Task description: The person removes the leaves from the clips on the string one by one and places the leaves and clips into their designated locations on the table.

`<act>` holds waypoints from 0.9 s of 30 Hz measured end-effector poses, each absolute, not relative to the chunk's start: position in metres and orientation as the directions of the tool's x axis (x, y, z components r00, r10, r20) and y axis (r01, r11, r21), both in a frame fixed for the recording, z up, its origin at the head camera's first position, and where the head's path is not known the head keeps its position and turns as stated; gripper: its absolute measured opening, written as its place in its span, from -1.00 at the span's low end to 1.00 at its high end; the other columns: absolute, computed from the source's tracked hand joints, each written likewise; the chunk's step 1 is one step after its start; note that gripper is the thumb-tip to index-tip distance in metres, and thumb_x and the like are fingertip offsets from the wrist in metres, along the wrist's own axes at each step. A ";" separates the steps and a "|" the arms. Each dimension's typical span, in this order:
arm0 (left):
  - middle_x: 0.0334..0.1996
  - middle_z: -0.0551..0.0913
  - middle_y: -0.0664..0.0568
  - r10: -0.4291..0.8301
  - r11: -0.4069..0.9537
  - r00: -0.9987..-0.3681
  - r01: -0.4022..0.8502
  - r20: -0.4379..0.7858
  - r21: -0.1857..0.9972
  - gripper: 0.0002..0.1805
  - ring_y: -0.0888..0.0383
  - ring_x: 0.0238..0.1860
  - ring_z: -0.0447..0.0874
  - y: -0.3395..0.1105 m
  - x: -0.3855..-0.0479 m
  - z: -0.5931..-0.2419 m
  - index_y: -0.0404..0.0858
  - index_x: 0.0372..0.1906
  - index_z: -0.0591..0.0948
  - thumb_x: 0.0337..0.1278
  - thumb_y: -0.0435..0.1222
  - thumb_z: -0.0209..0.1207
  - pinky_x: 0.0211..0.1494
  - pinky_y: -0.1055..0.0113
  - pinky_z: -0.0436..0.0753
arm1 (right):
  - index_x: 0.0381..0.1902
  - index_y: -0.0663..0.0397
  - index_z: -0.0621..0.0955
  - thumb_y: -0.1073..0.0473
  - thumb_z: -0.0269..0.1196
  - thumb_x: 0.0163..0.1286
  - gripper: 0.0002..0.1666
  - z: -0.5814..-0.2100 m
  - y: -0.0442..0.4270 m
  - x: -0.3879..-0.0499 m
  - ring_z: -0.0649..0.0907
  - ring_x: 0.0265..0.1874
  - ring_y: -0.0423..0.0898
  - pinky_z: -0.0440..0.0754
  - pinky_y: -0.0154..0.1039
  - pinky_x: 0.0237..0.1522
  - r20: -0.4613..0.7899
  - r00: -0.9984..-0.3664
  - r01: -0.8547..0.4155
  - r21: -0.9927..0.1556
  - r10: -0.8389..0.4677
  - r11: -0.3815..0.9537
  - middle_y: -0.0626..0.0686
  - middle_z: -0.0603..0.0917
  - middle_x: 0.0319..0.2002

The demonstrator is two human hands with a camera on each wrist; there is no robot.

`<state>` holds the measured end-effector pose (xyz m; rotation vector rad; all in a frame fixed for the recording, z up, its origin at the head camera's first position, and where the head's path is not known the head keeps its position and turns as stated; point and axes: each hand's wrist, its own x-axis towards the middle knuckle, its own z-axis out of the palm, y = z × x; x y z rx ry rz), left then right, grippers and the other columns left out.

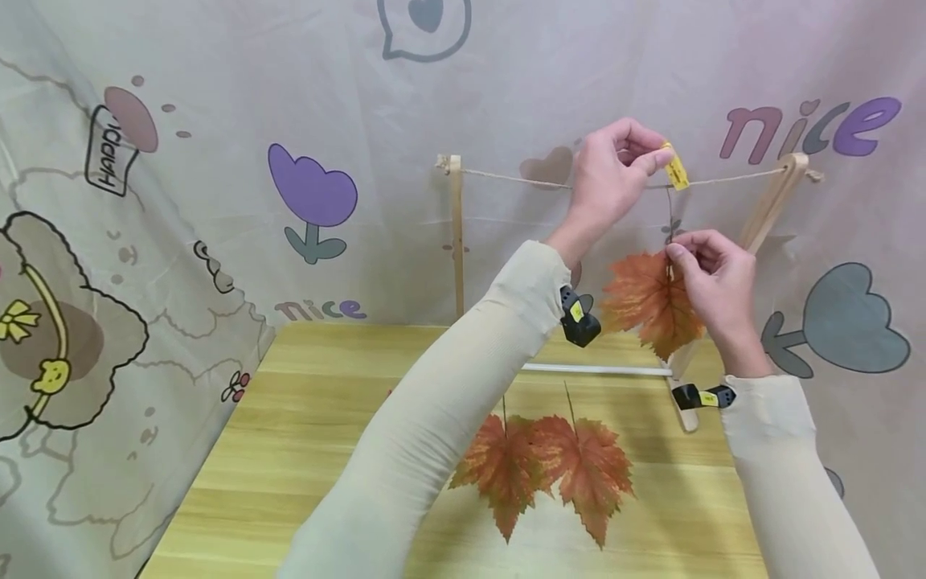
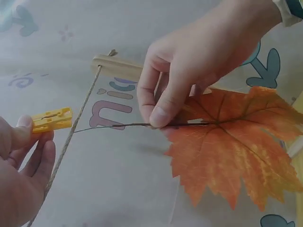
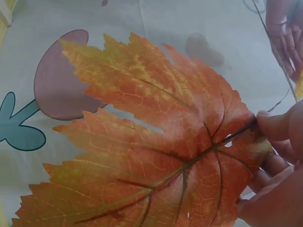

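Note:
My left hand [image 1: 606, 175] pinches a yellow clothespin [image 1: 677, 170] at the twine [image 1: 510, 177]. In the left wrist view, the clothespin's free end meets the twine, close to the tip of a leaf stem; whether it grips the stem I cannot tell. Below the twine, my right hand [image 1: 725, 280] holds that stem [image 2: 137, 125] between thumb and fingers. From it hangs an orange-red artificial maple leaf [image 1: 647, 297], which fills much of the right wrist view. Two similar leaves, one on the left [image 1: 502, 466] and one on the right [image 1: 589, 470], lie on the table.
The twine runs between a left wooden post [image 1: 457, 233] and a right wooden post [image 1: 770, 201]. A white rod [image 1: 600, 370] spans low at the back of the wood-grain table [image 1: 239, 450]. A printed curtain [image 1: 239, 104] hangs behind.

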<state>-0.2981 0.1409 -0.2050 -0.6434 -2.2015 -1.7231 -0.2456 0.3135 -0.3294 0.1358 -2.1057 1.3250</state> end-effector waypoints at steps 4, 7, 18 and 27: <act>-0.26 0.77 0.18 0.203 0.222 -0.856 0.513 0.476 0.829 -0.81 0.42 -0.31 0.70 0.138 -0.296 -0.203 -0.18 -0.12 0.72 0.20 -0.25 0.43 -0.22 0.66 0.56 | -0.05 0.46 0.65 0.29 0.28 0.48 -0.74 -0.331 0.312 -0.246 0.63 -0.37 -0.25 0.58 -0.57 -0.25 0.563 -0.795 -0.411 -0.774 0.227 0.481 -0.23 0.70 -0.31; -0.23 0.75 0.17 0.236 0.197 -0.847 0.521 0.476 0.830 -0.76 0.39 -0.26 0.72 0.135 -0.294 -0.202 -0.19 -0.04 0.69 0.24 -0.25 0.40 -0.19 0.66 0.57 | -0.04 0.44 0.65 0.26 0.28 0.49 -0.73 -0.333 0.312 -0.245 0.63 -0.34 -0.25 0.58 -0.58 -0.22 0.554 -0.802 -0.401 -0.777 0.225 0.484 -0.22 0.71 -0.29; -0.19 0.73 0.06 0.315 -0.022 -0.839 0.462 0.444 0.887 -0.76 0.25 -0.20 0.76 0.107 -0.275 -0.208 -0.27 0.04 0.64 0.34 -0.34 0.32 -0.09 0.56 0.65 | -0.06 0.42 0.66 0.25 0.30 0.48 -0.73 -0.348 0.311 -0.235 0.62 -0.34 -0.24 0.56 -0.58 -0.24 0.523 -0.822 -0.382 -0.799 0.224 0.464 -0.21 0.71 -0.30; -0.18 0.72 -0.03 0.304 -0.127 -0.807 0.492 0.506 0.861 -0.74 0.18 -0.20 0.76 0.070 -0.266 -0.223 -0.32 0.06 0.65 0.31 -0.40 0.32 -0.06 0.44 0.68 | -0.09 0.51 0.64 0.30 0.32 0.43 -0.73 -0.356 0.308 -0.227 0.67 -0.34 -0.30 0.60 -0.58 -0.25 0.488 -0.841 -0.380 -0.840 0.234 0.388 -0.22 0.74 -0.34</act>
